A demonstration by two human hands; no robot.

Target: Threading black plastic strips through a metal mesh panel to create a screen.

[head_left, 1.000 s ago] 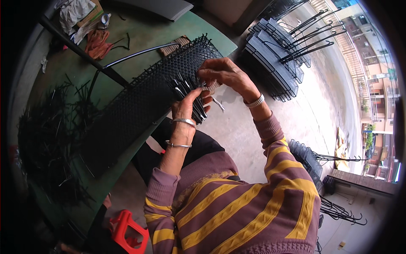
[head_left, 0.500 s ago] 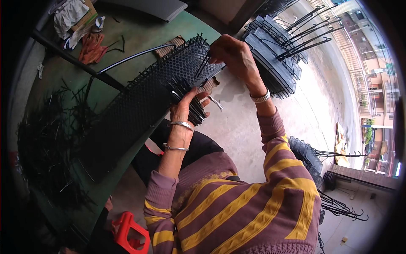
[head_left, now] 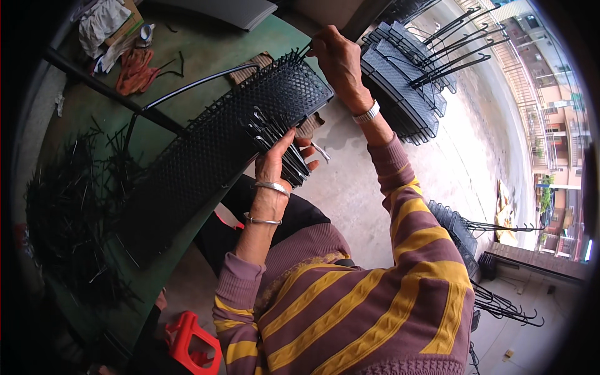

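A long black perforated mesh panel lies slanted on the green table, with thin black strips standing up all along its far edge. Over the panel's near edge, my left hand is closed around a bundle of thin black strips, whose ends fan out above the mesh. My right hand is at the panel's far right corner, fingers pinched on a thin black strip. Most of that strip is hidden by the fingers. Whether the strips are wire or plastic, I cannot tell.
Loose black strips are heaped on the green table at left. A bent metal tube crosses behind the panel. An orange cloth lies farther back. Black mesh baskets with hooked rods are stacked right. A red plastic frame is below.
My right hand has moved away and up, from over the mesh to its far corner, with a thin strip in its fingers. My left hand and its bundle have barely shifted.
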